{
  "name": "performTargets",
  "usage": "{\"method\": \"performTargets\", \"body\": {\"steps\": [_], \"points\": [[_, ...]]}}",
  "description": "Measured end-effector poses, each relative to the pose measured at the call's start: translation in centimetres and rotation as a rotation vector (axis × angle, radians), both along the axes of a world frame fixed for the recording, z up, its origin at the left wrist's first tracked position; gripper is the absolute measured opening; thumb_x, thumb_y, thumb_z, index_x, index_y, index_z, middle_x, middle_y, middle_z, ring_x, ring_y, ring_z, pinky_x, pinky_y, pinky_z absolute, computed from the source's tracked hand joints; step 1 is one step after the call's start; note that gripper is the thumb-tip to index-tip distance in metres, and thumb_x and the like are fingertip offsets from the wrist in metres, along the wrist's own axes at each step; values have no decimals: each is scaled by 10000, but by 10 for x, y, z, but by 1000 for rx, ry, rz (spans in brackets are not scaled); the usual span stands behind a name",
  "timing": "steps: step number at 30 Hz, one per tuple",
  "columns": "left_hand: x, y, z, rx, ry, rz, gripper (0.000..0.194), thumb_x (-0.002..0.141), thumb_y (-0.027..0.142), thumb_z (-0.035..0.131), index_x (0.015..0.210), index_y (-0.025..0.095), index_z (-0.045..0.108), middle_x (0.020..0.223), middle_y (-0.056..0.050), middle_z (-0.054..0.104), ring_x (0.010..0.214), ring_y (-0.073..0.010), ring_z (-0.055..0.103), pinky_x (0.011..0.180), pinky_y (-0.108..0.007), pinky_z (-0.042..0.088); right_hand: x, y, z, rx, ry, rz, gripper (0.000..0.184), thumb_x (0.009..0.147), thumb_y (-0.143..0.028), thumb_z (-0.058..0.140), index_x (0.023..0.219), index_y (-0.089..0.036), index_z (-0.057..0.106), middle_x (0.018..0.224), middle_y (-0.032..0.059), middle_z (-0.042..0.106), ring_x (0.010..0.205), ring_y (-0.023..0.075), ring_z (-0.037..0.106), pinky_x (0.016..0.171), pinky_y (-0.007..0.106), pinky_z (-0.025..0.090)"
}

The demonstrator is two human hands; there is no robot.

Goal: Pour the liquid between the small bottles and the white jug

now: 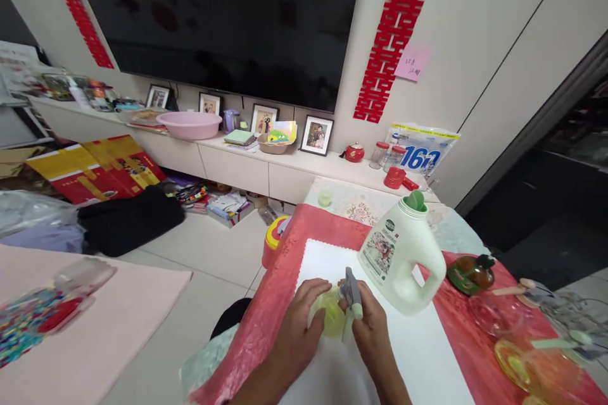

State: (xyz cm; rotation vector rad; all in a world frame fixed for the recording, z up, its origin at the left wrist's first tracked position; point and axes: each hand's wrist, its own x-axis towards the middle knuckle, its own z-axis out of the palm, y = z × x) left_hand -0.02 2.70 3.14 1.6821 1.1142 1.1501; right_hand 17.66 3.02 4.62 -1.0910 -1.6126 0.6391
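Observation:
Over a white sheet (327, 259), my left hand (299, 329) is wrapped round a clear bottle (332, 323) with yellow-green liquid in it. My right hand (373, 323) grips the grey and pale-green trigger spray head (352, 294) at the bottle's neck. The bottle is tilted, and whether the head is fully screwed on I cannot tell. Just beyond my right hand stands a large pale-green detergent jug (403, 247) with a green spout (415, 200) in its mouth. A small pale-green cup or cap (325, 199) rests farther back on the flowered tablecloth.
To the right are a brown bottle (470, 273), a clear bowl (498, 315) and a yellow dish (515, 364) on the red cloth (456, 335). Red canisters (394, 178) stand at the back. A pink table (137, 316) with colourful small pieces is at left.

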Motion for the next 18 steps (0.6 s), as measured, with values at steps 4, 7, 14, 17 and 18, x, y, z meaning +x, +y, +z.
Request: {"method": "performTargets", "body": {"steps": [4,7,14,17,18], "points": [[5,6,21,22,-145,-59,310,967,426,547,1156,267,736,1132,-84,706,1052,-245,656,948,-395,528,-1,3,-11,53,78,-38,201,934,-339,620,1102,-257,693,1049,19,667,951,190,661,832,234,552],[11,17,24,-38,-252,-75,360,873,543,677,1068,259,784,1008,-69,707,903,-221,642,852,-356,519,-2,5,-18,72,134,-49,207,925,-367,646,1088,-259,714,1065,26,675,959,207,673,837,244,572],[21,40,12,-103,-385,-81,529,595,679,851,896,246,830,803,-27,608,781,-185,543,741,-312,437,-1,14,-44,91,234,-8,272,945,-447,671,1178,-320,727,1155,31,667,1053,236,662,884,266,575],[24,43,6,-95,-402,-75,459,643,639,844,872,242,821,792,-18,586,752,-174,530,719,-305,437,0,17,-53,77,270,17,282,931,-494,694,1162,-338,741,1152,32,666,1065,251,657,910,297,572],[25,43,5,-88,-404,-69,441,666,632,833,872,242,816,797,-19,586,750,-173,532,718,-305,441,-1,17,-55,70,286,15,298,930,-522,691,1161,-341,742,1147,35,664,1068,257,654,917,309,570]]}}
